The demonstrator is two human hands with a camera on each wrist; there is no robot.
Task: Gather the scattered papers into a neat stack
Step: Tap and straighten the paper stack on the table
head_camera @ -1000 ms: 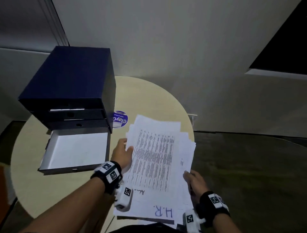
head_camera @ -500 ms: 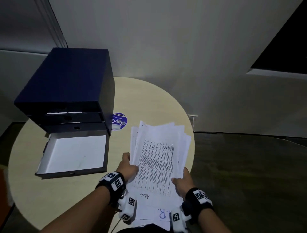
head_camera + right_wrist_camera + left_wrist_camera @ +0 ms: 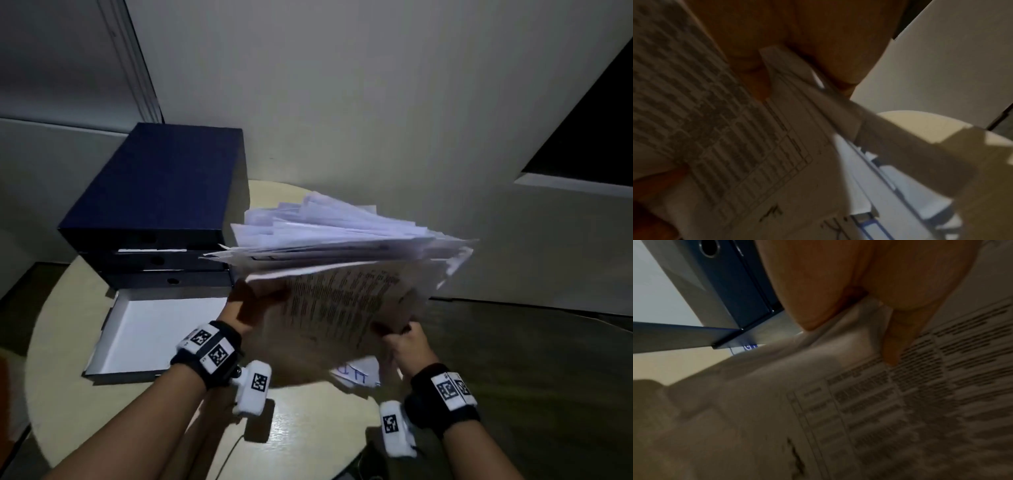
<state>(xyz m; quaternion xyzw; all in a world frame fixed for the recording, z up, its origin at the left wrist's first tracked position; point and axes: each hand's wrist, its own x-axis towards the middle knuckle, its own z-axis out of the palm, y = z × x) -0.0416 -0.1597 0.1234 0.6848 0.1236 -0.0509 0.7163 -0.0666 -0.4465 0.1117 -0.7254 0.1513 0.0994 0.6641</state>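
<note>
A thick bundle of white papers (image 3: 342,274) is raised off the round table and tipped up on edge, its upper edges fanned and uneven. The near sheet carries a printed table (image 3: 900,394). My left hand (image 3: 246,305) grips the bundle's left side, thumb on the printed face (image 3: 892,344). My right hand (image 3: 400,339) grips the lower right side, fingers curled round the edge (image 3: 818,68). One sheet with blue handwriting (image 3: 356,375) lies on the table below the bundle.
A dark blue drawer box (image 3: 161,192) stands at the table's left, its lowest drawer (image 3: 113,315) pulled out with a white inside. The beige round table (image 3: 308,431) ends close to my right hand; dark floor lies beyond. A wall stands behind.
Both hands slid in along the sides of the flat pile, then lifted it and tipped it upright. My view has moved closer.
</note>
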